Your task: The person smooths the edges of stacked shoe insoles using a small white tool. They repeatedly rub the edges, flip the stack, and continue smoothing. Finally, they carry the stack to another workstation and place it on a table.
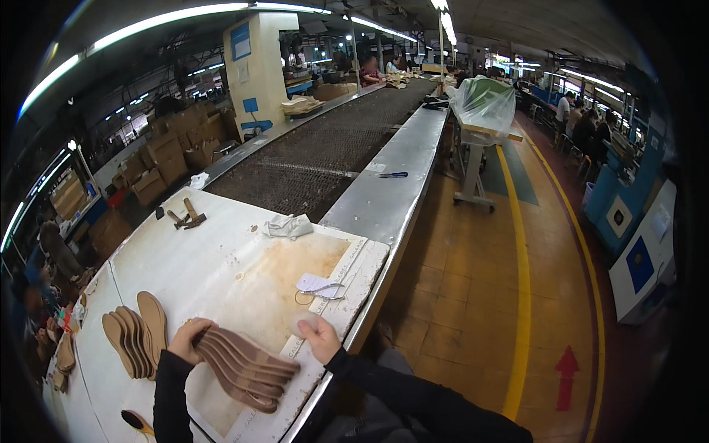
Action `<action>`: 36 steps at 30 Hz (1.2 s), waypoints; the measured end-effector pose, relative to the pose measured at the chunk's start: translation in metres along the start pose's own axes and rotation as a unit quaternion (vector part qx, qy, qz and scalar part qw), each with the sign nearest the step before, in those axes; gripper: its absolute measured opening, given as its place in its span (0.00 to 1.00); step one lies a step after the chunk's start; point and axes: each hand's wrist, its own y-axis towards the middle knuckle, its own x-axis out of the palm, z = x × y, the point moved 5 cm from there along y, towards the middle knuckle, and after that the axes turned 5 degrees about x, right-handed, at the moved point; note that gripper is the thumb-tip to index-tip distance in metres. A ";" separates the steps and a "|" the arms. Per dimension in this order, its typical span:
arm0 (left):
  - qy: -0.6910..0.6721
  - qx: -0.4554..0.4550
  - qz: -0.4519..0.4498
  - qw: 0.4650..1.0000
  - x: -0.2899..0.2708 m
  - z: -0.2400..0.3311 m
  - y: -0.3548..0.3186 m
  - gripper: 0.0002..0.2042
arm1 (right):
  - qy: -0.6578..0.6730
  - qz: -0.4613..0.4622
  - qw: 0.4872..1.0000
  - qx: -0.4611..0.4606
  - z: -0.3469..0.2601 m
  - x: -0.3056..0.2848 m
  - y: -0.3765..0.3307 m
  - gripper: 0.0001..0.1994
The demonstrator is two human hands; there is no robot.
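Head view: at seven o'clock over the tabletop [185,258], my left hand [190,342] curls around one end of the fanned brown soles [244,367], probably keeping them together; my right hand [321,341] pinches a pale wad [303,322].

Insoles [153,323] lie on the table [159,255], left of the tag [317,284].

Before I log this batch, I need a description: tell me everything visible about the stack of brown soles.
The stack of brown soles is several long, thin pieces with rounded ends, curved along their length and fanned so their edges show in steps. They look smooth and matte; the material is unclear. The left hand grips the upper-left end, and the stack slants down rightward over the white tabletop. Whether it touches the surface, I can't tell.
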 end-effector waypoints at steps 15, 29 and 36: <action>0.082 -0.031 0.271 0.958 0.041 0.012 0.047 0.28 | -0.011 -0.076 0.996 0.035 -0.020 0.019 -0.021 0.15; 0.109 -0.104 0.135 0.979 0.053 0.048 0.078 0.60 | -0.129 -0.314 0.939 -0.054 -0.016 0.042 -0.034 0.23; 0.252 -0.058 0.098 0.961 0.045 0.015 0.103 0.65 | -0.255 -0.294 0.914 -0.117 -0.025 0.050 -0.030 0.14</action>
